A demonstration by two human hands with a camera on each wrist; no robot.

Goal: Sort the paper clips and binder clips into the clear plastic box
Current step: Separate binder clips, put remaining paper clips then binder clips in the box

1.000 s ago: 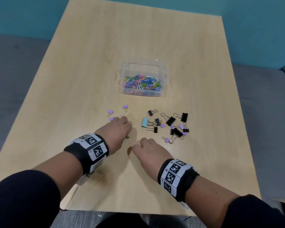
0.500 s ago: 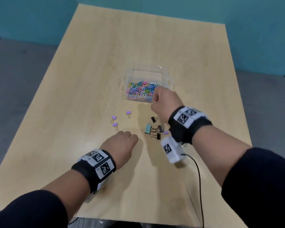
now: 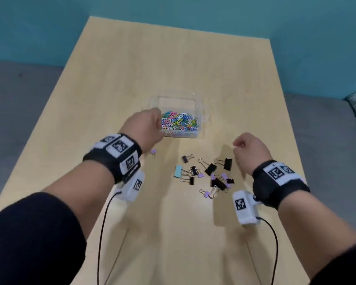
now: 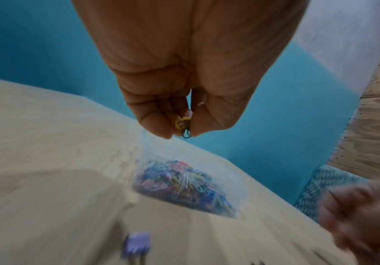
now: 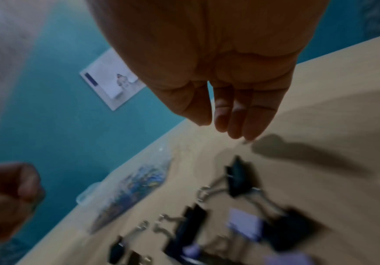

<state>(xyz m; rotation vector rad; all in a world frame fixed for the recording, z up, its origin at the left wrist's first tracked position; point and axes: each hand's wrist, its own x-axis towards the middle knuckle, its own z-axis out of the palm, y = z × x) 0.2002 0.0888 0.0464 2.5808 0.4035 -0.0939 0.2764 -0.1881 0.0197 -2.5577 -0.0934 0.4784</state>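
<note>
The clear plastic box (image 3: 202, 112) stands mid-table, holding a heap of coloured paper clips (image 3: 179, 122). My left hand (image 3: 146, 124) hovers at the box's left edge. In the left wrist view its thumb and fingers (image 4: 159, 125) pinch a yellow and a green paper clip (image 4: 183, 128) above the box (image 4: 238, 193). Black, purple and one light-blue binder clips (image 3: 207, 173) lie scattered in front of the box. My right hand (image 3: 249, 149) hangs above the table just right of that pile, its fingers (image 5: 234, 116) relaxed and holding nothing.
One small purple binder clip (image 3: 153, 153) lies alone left of the pile, below my left wrist. The wooden table (image 3: 173, 58) stretches bare behind the box. Cables run from both wrist cameras toward the near edge. A teal wall and grey floor surround the table.
My left hand rose from the table and travelled to the box's left edge with paper clips. My right hand drew back from the box to the right of the binder clips.
</note>
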